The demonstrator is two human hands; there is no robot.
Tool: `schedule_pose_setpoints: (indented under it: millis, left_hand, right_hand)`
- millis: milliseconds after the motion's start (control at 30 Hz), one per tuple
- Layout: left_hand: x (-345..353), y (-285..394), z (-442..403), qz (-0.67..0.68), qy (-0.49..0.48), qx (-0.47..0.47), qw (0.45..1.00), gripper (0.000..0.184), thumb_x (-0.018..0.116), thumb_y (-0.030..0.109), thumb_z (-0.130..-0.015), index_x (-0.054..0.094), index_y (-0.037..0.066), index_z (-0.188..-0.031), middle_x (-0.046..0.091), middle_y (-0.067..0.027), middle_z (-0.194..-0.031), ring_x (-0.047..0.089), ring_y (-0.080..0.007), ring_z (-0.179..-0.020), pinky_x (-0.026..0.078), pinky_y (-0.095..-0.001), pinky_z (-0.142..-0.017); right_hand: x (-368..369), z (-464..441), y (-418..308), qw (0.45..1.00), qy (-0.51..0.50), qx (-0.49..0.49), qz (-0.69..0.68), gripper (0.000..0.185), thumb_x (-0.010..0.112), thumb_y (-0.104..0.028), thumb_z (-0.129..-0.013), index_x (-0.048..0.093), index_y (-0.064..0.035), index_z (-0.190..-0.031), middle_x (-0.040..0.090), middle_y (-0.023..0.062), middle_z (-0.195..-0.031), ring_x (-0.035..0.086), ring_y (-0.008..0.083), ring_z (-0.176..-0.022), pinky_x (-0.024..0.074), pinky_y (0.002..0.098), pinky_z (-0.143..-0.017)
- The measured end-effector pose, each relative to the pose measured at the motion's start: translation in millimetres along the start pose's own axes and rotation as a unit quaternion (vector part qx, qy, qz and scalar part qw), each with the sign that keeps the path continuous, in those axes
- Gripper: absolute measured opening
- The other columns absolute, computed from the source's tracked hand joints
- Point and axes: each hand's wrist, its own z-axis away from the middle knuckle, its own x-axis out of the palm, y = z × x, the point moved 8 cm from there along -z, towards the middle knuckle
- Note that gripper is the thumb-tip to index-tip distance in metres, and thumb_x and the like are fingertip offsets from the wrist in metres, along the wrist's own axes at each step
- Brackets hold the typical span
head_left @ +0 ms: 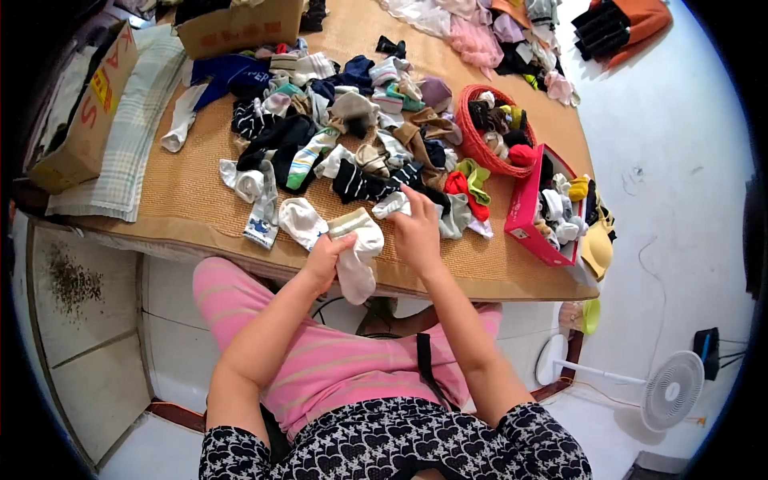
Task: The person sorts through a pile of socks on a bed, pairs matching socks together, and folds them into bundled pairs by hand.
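Observation:
My left hand (324, 262) is closed around a white sock (358, 276) with a beige-striped cuff, which hangs over the near edge of the bed. Another white sock (302, 222) lies just beyond that hand. At the near side of a heap of mixed socks (312, 120), my right hand (418, 232) pinches a small whitish sock (390, 206). Its fingertips partly cover that sock. Right behind it lies a black sock with white stripes (372, 182). Red (468, 194) and lime-green socks (478, 178) are to the right of the hand.
A red woven basket (472, 152) and a pink box (524, 232) of socks stand at the right. Cardboard boxes (96, 120) sit on the left and at the back. More clothes (480, 40) lie at the far right; a white fan (672, 392) stands on the floor.

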Motion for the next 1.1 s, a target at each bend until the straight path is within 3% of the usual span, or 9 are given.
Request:
schedule_pose_setpoints:
  millis: [200,267,333,567,667,867,933,1067,1100]
  left_hand:
    - [-7.2,12.9,21.4,-0.061,0.071,0.081,0.992,0.034,0.055,0.024,-0.09,0.051,0.001,-0.114,0.06,-0.0061,-0.102,0.058,-0.0188,-0.092,0.046,-0.0332,-0.081]
    - [-2.9,18.8,29.0,-0.069,0.086,0.106,0.988,0.034,0.053,0.025,-0.091,0.051,0.001,-0.114,0.06,-0.006,-0.102,0.058,-0.0187,-0.092,0.046,-0.033,-0.081]
    - [-1.1,24.9,33.7,-0.059,0.101,0.128,0.985,0.033,0.052,0.026,-0.092,0.053,0.001,-0.113,0.06,-0.0052,-0.1,0.058,-0.0173,-0.089,0.046,-0.0319,-0.08]
    - [55.8,14.8,13.6,-0.081,0.051,0.097,0.991,0.04,0.046,0.034,-0.095,0.054,0.0,-0.114,0.061,-0.0075,-0.1,0.059,-0.016,-0.088,0.047,-0.0291,-0.075]
    - [99.6,3.2,23.0,-0.062,0.001,0.079,0.995,0.042,0.048,0.037,-0.094,0.056,-0.001,-0.111,0.062,-0.0041,-0.097,0.057,-0.0115,-0.084,0.045,-0.0258,-0.075]
    - [133.6,-10.4,42.1,-0.151,-0.001,0.127,0.98,0.032,0.063,0.015,-0.085,0.054,0.0,-0.111,0.06,-0.0046,-0.101,0.057,-0.0114,-0.089,0.045,-0.0268,-0.077]
    - [134.3,-11.4,44.7,-0.129,0.011,0.132,0.983,0.028,0.065,0.009,-0.083,0.056,0.0,-0.108,0.061,-0.0041,-0.1,0.057,-0.011,-0.086,0.046,-0.0261,-0.074]
    - [129.9,-15.1,51.2,-0.208,0.052,0.201,0.956,0.019,0.061,0.005,-0.083,0.06,-0.002,-0.101,0.064,-0.0023,-0.09,0.057,-0.0089,-0.076,0.046,-0.0231,-0.067]
    - [132.1,-17.0,53.5,-0.238,0.048,0.188,0.952,0.017,0.062,0.005,-0.084,0.061,-0.002,-0.099,0.064,-0.0017,-0.089,0.057,-0.0084,-0.076,0.046,-0.0231,-0.068]
  right_hand:
    - [-2.1,-12.2,31.3,0.999,-0.014,-0.002,-0.047,0.01,0.064,-0.008,-0.074,0.067,-0.0109,-0.084,0.061,0.0014,-0.097,0.052,0.0219,-0.108,0.0285,0.0481,-0.097]
    - [-35.4,-13.3,36.3,0.969,0.065,0.092,-0.22,0.011,0.063,-0.005,-0.079,0.067,-0.0069,-0.089,0.062,0.0078,-0.087,0.06,0.0205,-0.086,0.0444,0.0324,-0.079]
    - [-54.2,-5.2,39.0,0.922,0.04,0.199,-0.328,0.014,0.06,-0.004,-0.083,0.067,-0.0029,-0.094,0.063,0.0042,-0.084,0.058,0.0118,-0.075,0.0438,0.0216,-0.067]
    - [-83.0,29.1,29.8,0.719,0.081,0.319,-0.612,0.017,0.057,-0.004,-0.086,0.064,0.0007,-0.102,0.061,-0.0016,-0.088,0.052,0.0041,-0.077,0.0402,0.0176,-0.069]
    - [-94.4,36.0,23.6,0.794,0.088,0.261,-0.542,0.015,0.057,-0.004,-0.087,0.064,0.001,-0.099,0.058,-0.0023,-0.086,0.049,0.004,-0.074,0.039,0.0172,-0.066]
    - [-83.2,69.4,21.8,0.745,0.065,0.306,-0.589,0.017,0.061,-0.005,-0.084,0.061,0.0006,-0.1,0.058,0.0011,-0.094,0.054,0.0092,-0.086,0.0424,0.0217,-0.075]
    - [-100.2,66.0,11.2,0.849,0.063,0.195,-0.487,0.022,0.065,-0.006,-0.079,0.062,-0.0014,-0.1,0.056,0.005,-0.1,0.055,0.0142,-0.09,0.0436,0.0262,-0.078]
    - [-109.1,77.0,7.8,0.925,0.074,0.08,-0.363,0.017,0.068,-0.007,-0.076,0.058,-0.0017,-0.088,0.054,0.0075,-0.103,0.054,0.0153,-0.089,0.0434,0.0286,-0.08]
    - [-104.8,81.6,15.3,0.862,0.064,0.161,-0.477,0.011,0.064,-0.01,-0.081,0.055,-0.003,-0.081,0.056,0.0065,-0.101,0.053,0.013,-0.087,0.044,0.0278,-0.077]
